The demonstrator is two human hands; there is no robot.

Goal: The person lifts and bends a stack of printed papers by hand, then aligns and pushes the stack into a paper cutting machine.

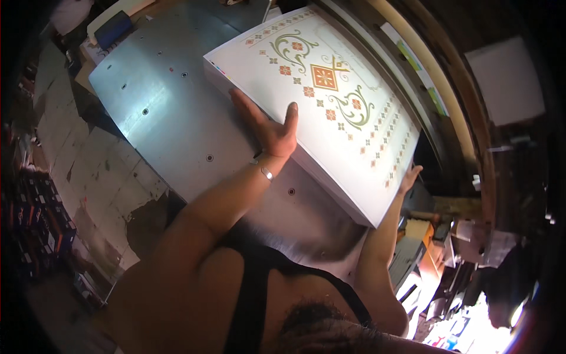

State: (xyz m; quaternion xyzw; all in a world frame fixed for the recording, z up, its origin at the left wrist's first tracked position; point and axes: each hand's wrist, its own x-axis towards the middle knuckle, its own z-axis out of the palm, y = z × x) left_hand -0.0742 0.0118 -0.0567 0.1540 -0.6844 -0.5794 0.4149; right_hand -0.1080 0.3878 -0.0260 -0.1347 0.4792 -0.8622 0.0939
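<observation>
A thick stack of large white printed sheets [330, 118] lies on the metal table, its top sheet bearing orange and green floral ornaments. Against the stack's near left side rests my left hand [272, 133], fingers stretched along the edge and thumb pointing up. A metal-banded wristwatch or bracelet [267, 173] circles my left wrist. My right hand [410, 178] is at the stack's right end, palm side toward the paper. One or two of its digits stick out; the others are partly hidden.
The grey metal table [177, 112] has small round holes across its surface. A long machine bar [407, 88] runs behind the stack. Dark boxes [44, 215] are piled at the lower left by the worn floor [94, 177]. Cartons and papers [421, 236] clutter the right side.
</observation>
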